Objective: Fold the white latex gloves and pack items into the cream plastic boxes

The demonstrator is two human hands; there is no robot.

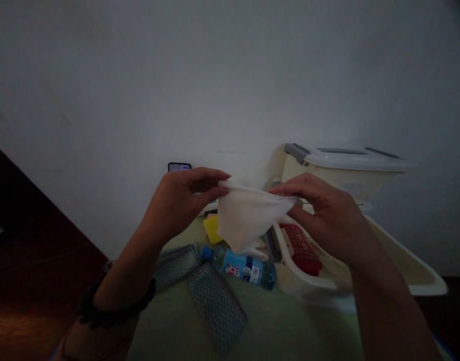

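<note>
A thin white tissue (248,215) hangs between my two hands, above the table. My left hand (188,198) pinches its upper left corner between thumb and fingers. At the other end, my right hand (320,210) pinches the upper right edge, its thumb partly behind the fold. The lower part of the tissue droops freely in front of a bottle (239,265) with a blue cap and blue label, which lies on its side. Two grey-green mesh-patterned cloths (217,306) lie on the table near the bottle.
To the right stands a cream storage bin (312,293) with a red patterned item (301,250) inside. A second bin with a white lid (358,158) is behind it against the wall. A phone (179,166) and a yellow item (213,229) are at the back of the green table (290,331).
</note>
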